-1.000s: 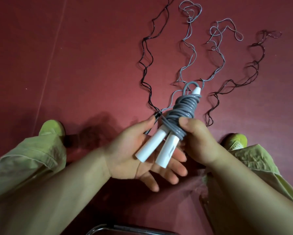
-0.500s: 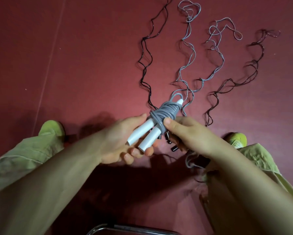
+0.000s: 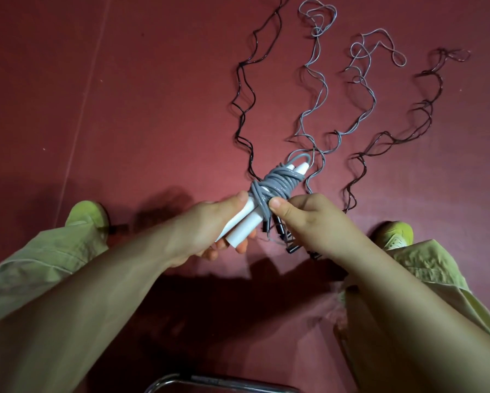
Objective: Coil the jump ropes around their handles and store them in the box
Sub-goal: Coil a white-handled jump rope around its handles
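Left hand (image 3: 209, 228) curled round lower ends of two white handles (image 3: 246, 225), thumb on top. Right hand (image 3: 314, 222) pinching grey rope coil (image 3: 278, 184) wound round handles, thumb pressed on coil's near edge. Bundle held above red floor (image 3: 124, 109), tilted up and right. Uncoiled on floor beyond: two black ropes (image 3: 244, 103), two grey ropes (image 3: 317, 89), wavy, well apart. Black handles (image 3: 280, 225) below right hand. Metal rim (image 3: 209, 381) at bottom edge.
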Tool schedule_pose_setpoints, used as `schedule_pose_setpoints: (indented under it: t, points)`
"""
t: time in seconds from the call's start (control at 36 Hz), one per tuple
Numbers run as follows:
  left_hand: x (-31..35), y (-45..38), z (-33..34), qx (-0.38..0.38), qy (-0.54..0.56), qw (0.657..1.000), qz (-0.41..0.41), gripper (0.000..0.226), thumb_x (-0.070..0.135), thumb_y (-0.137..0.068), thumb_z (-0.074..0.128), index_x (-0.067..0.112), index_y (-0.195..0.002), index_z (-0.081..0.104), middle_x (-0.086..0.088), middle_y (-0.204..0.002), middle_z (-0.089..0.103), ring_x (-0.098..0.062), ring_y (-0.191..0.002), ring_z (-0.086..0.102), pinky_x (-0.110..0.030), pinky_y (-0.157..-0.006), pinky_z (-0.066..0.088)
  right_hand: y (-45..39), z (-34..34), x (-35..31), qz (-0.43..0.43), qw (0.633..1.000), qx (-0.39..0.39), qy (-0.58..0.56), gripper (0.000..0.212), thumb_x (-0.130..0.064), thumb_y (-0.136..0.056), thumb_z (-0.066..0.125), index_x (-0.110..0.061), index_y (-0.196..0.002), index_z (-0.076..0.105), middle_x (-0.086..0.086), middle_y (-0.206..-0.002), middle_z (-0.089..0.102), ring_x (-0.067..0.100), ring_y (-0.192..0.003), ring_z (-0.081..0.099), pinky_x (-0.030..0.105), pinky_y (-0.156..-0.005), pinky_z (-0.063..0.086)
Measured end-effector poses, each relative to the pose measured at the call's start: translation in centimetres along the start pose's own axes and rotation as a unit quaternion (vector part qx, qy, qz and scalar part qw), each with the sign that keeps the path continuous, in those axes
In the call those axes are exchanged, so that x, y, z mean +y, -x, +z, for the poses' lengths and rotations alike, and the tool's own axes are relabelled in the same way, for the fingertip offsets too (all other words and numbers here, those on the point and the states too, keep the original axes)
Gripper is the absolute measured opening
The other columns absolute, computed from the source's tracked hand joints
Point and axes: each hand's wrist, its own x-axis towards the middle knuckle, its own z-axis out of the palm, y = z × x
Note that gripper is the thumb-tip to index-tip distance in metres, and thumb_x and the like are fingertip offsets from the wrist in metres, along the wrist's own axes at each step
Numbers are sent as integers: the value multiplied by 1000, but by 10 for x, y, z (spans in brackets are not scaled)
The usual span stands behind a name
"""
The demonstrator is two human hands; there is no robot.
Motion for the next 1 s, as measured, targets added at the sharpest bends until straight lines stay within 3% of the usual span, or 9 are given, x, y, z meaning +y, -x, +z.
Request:
schedule_pose_setpoints:
  t: [0.11, 0.22, 0.44, 0.58, 0.69, 0.78, 0.86, 0.92, 1.0]
  points:
    - [-4, -5, -2, 74, -97, 992, 40, 57, 62, -92, 35, 15, -79, 65, -7, -76, 66, -15, -65, 51, -30, -63, 42, 0, 1, -2, 27, 994, -27, -107, 45, -52, -82, 57, -8, -71, 59, 0, -47, 40, 12, -37, 29, 20, -40, 26]
    - [-10, -7, -1, 134, -209, 966, 69, 44, 55, -91, 44, 16, -77, 58, 2, -79, 62, -17, -76, 55, -31, -75, 44, 1, 2, -4, 84, 975, -71, -191, 61, -67, -70, 48, -11, -86, 64, 0, -56, 46, 11, -38, 32, 20, -40, 25]
    - [-10, -8, 2, 139, -179, 970, 83, 51, 59, -79, 61, 10, -91, 59, 0, -78, 54, -15, -71, 45, -32, -67, 36, 3, 2, -8, 101, 969, -35, -222, 41, -52, -92, 49, -20, -65, 49, -4, -53, 38, 9, -42, 24, 25, -47, 16]
    - [-7, -4, 2, 55, -38, 993, 94, 68, 64, -50, 66, 15, -98, 65, -10, -100, 69, -15, -85, 59, -46, -88, 48, 3, 1, -9, 58, 964, -16, -260, 36, -44, -83, 57, -22, -61, 39, -1, -55, 34, 11, -44, 20, 28, -48, 11]
    - [-4, 0, 6, -40, 19, 995, 89, 39, 39, -68, 78, 14, -94, 65, 5, -75, 67, -8, -71, 60, -17, -61, 47, 2, 2, -6, 11, 954, -44, -295, 31, -44, -63, 58, -20, -58, 38, -3, -52, 32, 11, -45, 17, 32, -49, 9]
    - [-5, 2, 9, -117, 61, 991, 37, 32, 45, -71, 71, 18, -86, 65, 3, -71, 71, -11, -70, 64, -22, -61, 51, 2, 3, -1, -23, 948, -62, -310, 36, -48, -60, 53, -16, -61, 36, -1, -48, 30, 12, -43, 17, 28, -46, 12]
    - [-6, 5, 10, -215, 130, 968, -13, 47, 56, -73, 49, 16, -90, 67, -4, -78, 72, -15, -75, 68, -32, -68, 55, 1, 3, 1, -46, 940, -72, -329, 40, -48, -61, 52, -9, -65, 43, 1, -44, 33, 12, -39, 25, 22, -42, 20]
    - [-5, 7, 10, -290, 191, 938, -20, 53, 61, -71, 57, 13, -91, 70, -7, -81, 71, -18, -77, 68, -36, -66, 56, 1, 1, 1, -58, 915, -100, -386, 40, -46, -57, 62, -10, -68, 46, -1, -44, 32, 11, -38, 25, 20, -41, 23]
    - [-5, 7, 9, -376, 269, 887, -4, 64, 70, -59, 71, 15, -92, 73, -2, -71, 65, -17, -67, 63, -28, -54, 54, 0, -1, -1, -87, 883, -148, -436, 46, -57, -56, 71, -16, -70, 56, -6, -46, 37, 9, -40, 26, 22, -42, 22]
